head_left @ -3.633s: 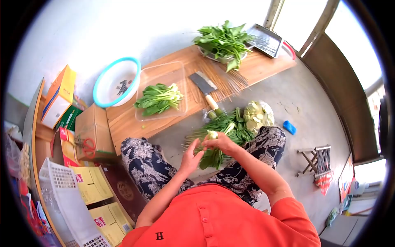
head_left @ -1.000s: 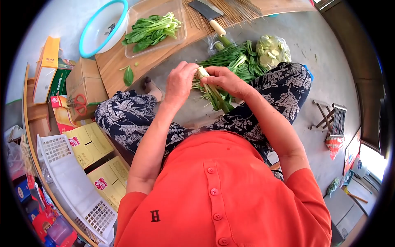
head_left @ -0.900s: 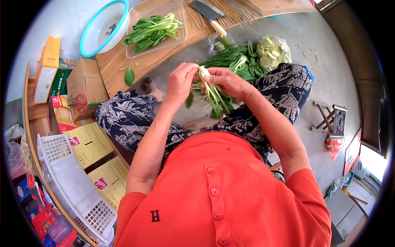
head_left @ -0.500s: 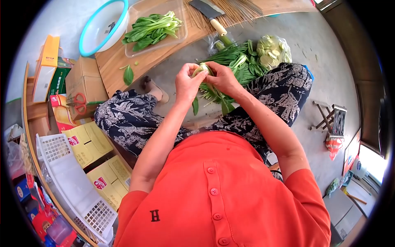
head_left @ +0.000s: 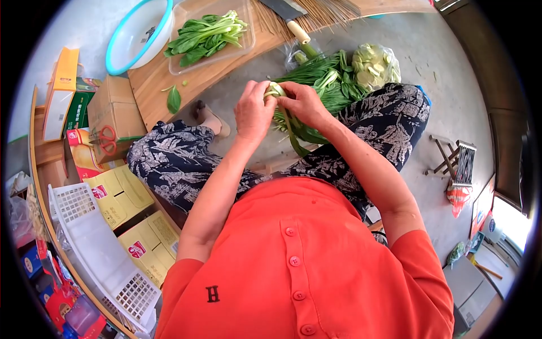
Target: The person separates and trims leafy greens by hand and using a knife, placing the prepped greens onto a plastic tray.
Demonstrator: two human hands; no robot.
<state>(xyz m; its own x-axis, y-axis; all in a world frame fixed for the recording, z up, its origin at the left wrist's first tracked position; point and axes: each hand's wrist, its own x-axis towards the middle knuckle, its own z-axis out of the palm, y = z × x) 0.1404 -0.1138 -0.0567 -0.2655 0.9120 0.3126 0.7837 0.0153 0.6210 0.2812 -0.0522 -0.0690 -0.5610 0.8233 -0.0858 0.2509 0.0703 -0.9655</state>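
Observation:
Between my two hands is a pale green vegetable stalk (head_left: 275, 90), its base up and its leaves hanging down. My left hand (head_left: 253, 111) pinches it from the left, and my right hand (head_left: 305, 104) has its fingers closed on it from the right. Beyond my hands a pile of long green leafy vegetables (head_left: 330, 79) lies on the floor. Beside the pile is a clear bag of pale green slices (head_left: 375, 66). A clear plastic tray (head_left: 250, 47) on the wooden board holds leafy greens (head_left: 206, 37).
A cleaver (head_left: 297, 31) and thin sticks (head_left: 324, 12) lie on the wooden board (head_left: 195, 89), near a blue-rimmed basin (head_left: 114, 66) and a loose leaf (head_left: 174, 100). Cartons (head_left: 116, 110), red scissors (head_left: 107, 140) and a white basket (head_left: 104, 248) stand left. A folding stool (head_left: 451, 155) is at right.
My hands have come closer together around the stalk, whose hanging leaves have shifted. The view has tilted down since the earliest frame, and a loose leaf now lies on the board.

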